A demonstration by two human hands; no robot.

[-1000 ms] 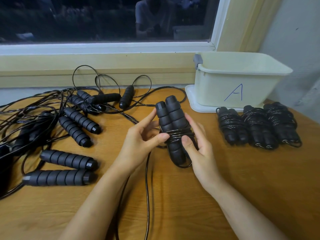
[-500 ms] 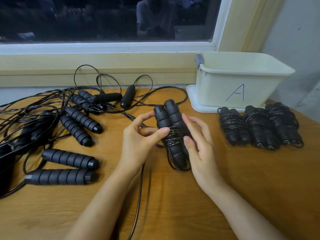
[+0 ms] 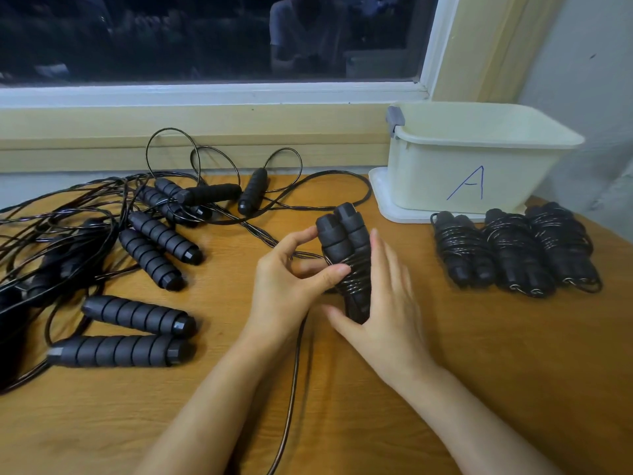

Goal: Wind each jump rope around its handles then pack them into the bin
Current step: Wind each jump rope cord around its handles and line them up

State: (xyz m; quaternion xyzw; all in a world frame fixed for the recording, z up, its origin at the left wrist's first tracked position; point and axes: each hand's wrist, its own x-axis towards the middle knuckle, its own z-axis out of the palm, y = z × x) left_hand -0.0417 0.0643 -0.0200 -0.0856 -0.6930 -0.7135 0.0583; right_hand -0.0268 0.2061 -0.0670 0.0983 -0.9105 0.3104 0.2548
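Two black foam handles of one jump rope (image 3: 346, 241) are held together upright above the wooden table (image 3: 479, 354), with black cord wound around their middle. My left hand (image 3: 291, 286) pinches them, thumb pressed on the coils. My right hand (image 3: 387, 310) cups the handles' lower end from the right, fingers spread. The rope's loose cord (image 3: 291, 399) trails down toward me. Three wound bundles (image 3: 513, 252) lie side by side at the right. The cream bin (image 3: 479, 156) marked "A" stands behind them on its lid.
A tangle of unwound ropes with several black handles (image 3: 147, 248) covers the table's left half. Two ribbed handles (image 3: 137, 317) lie near my left forearm. A window sill (image 3: 205, 132) and a dark window run along the back; a wall closes the right side.
My right hand has slid down and around the lower end of the handles, its fingers opening out. The loose cord below has shifted slightly. My left hand keeps its pinch.
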